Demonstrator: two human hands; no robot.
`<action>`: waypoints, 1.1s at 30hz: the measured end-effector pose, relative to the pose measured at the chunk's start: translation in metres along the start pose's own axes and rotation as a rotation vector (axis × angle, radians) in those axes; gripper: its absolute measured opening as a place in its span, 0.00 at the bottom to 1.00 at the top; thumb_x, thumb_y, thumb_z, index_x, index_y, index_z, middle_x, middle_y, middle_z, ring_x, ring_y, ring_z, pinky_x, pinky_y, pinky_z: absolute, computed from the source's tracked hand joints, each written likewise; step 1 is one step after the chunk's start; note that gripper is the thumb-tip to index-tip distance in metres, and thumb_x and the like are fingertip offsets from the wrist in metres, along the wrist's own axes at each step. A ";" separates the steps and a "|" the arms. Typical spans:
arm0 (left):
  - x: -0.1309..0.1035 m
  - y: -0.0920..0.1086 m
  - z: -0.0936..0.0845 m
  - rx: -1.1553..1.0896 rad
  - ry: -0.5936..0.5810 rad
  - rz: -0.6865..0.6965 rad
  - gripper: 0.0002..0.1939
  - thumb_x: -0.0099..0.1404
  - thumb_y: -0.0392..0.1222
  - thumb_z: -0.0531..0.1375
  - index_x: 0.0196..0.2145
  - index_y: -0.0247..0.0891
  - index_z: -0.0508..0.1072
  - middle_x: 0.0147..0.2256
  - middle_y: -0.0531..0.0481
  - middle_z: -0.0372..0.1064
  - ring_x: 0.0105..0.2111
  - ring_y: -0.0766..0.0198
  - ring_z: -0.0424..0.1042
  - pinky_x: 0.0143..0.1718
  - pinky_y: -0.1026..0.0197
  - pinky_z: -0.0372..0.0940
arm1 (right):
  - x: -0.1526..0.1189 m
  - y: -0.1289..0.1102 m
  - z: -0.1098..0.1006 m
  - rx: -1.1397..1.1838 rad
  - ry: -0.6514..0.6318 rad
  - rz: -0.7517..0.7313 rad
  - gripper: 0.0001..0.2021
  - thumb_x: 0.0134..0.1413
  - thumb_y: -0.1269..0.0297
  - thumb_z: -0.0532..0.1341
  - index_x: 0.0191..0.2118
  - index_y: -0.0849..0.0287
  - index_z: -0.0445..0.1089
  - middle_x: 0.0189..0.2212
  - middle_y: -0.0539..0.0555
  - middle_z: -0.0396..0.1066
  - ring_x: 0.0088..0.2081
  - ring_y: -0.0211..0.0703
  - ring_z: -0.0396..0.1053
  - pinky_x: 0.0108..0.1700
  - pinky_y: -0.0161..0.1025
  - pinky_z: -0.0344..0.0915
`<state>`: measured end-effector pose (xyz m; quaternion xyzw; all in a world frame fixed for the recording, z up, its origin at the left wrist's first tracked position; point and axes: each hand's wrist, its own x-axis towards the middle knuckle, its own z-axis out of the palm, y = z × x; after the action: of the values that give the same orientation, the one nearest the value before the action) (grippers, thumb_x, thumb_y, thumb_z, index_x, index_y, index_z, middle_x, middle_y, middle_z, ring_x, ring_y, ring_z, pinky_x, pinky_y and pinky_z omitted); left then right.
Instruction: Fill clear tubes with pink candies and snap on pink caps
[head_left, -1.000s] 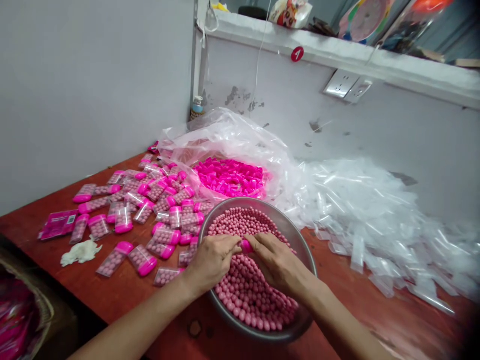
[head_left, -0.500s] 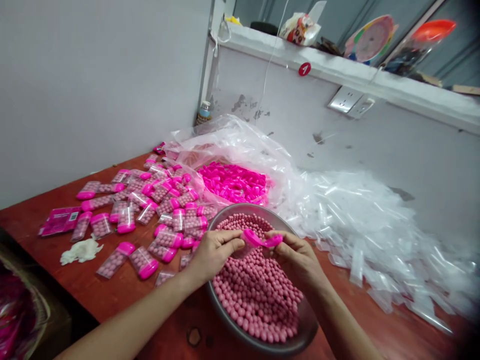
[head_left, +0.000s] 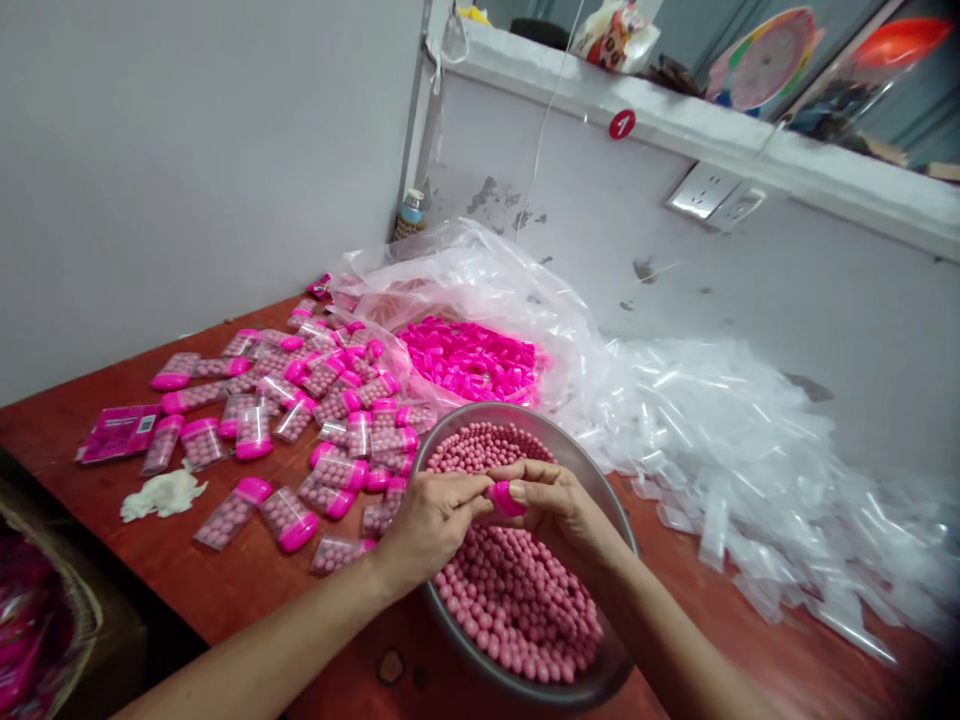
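Observation:
Over a grey metal bowl [head_left: 589,455] of pink balls [head_left: 517,600], both hands are closed on one small container with a pink flip cap [head_left: 508,499]. My left hand [head_left: 431,515] pinches its body, which the fingers mostly hide. My right hand [head_left: 570,515] has its thumb and fingers pressed on the cap, which looks folded down. Left of the bowl lie several clear, flat containers filled with pink balls and topped with pink caps, such as a filled container [head_left: 289,518] near the front.
Behind the bowl, an open plastic bag [head_left: 480,265] holds loose pink caps [head_left: 469,355]. A heap of clear empty tubes [head_left: 720,450] spreads to the right. At the left are a pink packet [head_left: 118,433], a crumpled white tissue [head_left: 163,495] and the table's edge.
The pink lid stood folded out from the container; now it is down on it. My right hand has moved left, close against my left hand.

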<state>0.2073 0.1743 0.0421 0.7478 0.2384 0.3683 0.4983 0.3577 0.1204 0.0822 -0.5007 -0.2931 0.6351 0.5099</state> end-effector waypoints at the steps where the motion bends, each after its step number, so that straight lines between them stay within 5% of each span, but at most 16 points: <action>1: 0.000 0.001 0.000 -0.002 0.006 -0.003 0.10 0.61 0.35 0.54 0.28 0.37 0.76 0.26 0.50 0.72 0.29 0.64 0.71 0.33 0.65 0.63 | 0.001 0.000 0.001 -0.019 0.015 -0.015 0.10 0.37 0.67 0.67 0.32 0.62 0.73 0.26 0.54 0.73 0.31 0.44 0.71 0.37 0.46 0.67; 7: 0.008 0.005 -0.018 -0.001 0.189 -0.045 0.12 0.61 0.38 0.54 0.41 0.39 0.74 0.38 0.51 0.74 0.36 0.62 0.72 0.38 0.64 0.64 | 0.034 -0.025 0.002 -0.486 -0.112 -0.166 0.15 0.53 0.54 0.56 0.36 0.60 0.71 0.31 0.54 0.72 0.33 0.41 0.69 0.35 0.38 0.66; 11: 0.019 -0.019 -0.069 0.283 0.394 -0.122 0.16 0.60 0.44 0.54 0.44 0.36 0.72 0.43 0.47 0.72 0.42 0.59 0.71 0.44 0.60 0.63 | 0.096 -0.049 0.010 -1.305 0.030 -0.407 0.15 0.56 0.55 0.51 0.36 0.59 0.70 0.33 0.53 0.72 0.36 0.41 0.68 0.37 0.35 0.62; 14: 0.025 -0.047 -0.111 0.580 0.398 -0.207 0.15 0.60 0.44 0.54 0.41 0.38 0.74 0.41 0.46 0.73 0.41 0.56 0.71 0.44 0.57 0.64 | 0.150 -0.050 0.023 -1.652 0.140 -0.378 0.13 0.55 0.57 0.54 0.33 0.58 0.71 0.33 0.54 0.73 0.37 0.44 0.68 0.37 0.36 0.60; 18: 0.032 -0.076 -0.140 0.816 0.346 -0.157 0.14 0.60 0.41 0.53 0.41 0.38 0.74 0.40 0.44 0.73 0.41 0.56 0.70 0.45 0.55 0.62 | 0.210 -0.032 0.045 -1.681 0.219 -0.310 0.16 0.46 0.50 0.59 0.29 0.60 0.71 0.32 0.60 0.72 0.38 0.51 0.68 0.37 0.41 0.60; 23: 0.048 -0.093 -0.136 0.802 0.323 -0.088 0.16 0.62 0.41 0.52 0.43 0.33 0.72 0.42 0.42 0.71 0.44 0.56 0.68 0.48 0.54 0.61 | 0.247 -0.026 0.050 -1.541 0.279 -0.316 0.06 0.37 0.63 0.63 0.21 0.61 0.70 0.24 0.56 0.71 0.30 0.45 0.68 0.32 0.37 0.60; 27: 0.066 -0.101 -0.130 0.802 0.311 -0.060 0.19 0.62 0.42 0.52 0.50 0.32 0.67 0.49 0.40 0.65 0.52 0.54 0.61 0.53 0.51 0.57 | 0.234 -0.055 0.018 -1.285 0.329 -0.401 0.08 0.40 0.63 0.57 0.19 0.61 0.67 0.17 0.49 0.65 0.20 0.36 0.62 0.23 0.32 0.55; 33: 0.086 -0.104 -0.122 0.797 0.245 -0.024 0.18 0.62 0.40 0.51 0.50 0.35 0.66 0.52 0.44 0.63 0.54 0.56 0.58 0.56 0.52 0.53 | 0.177 -0.112 -0.045 -0.875 0.533 -0.548 0.09 0.38 0.60 0.57 0.18 0.60 0.60 0.12 0.44 0.54 0.15 0.31 0.51 0.18 0.30 0.51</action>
<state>0.1650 0.3463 0.0013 0.8300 0.4286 0.3274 0.1421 0.4436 0.3150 0.1069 -0.7133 -0.5087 0.1519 0.4575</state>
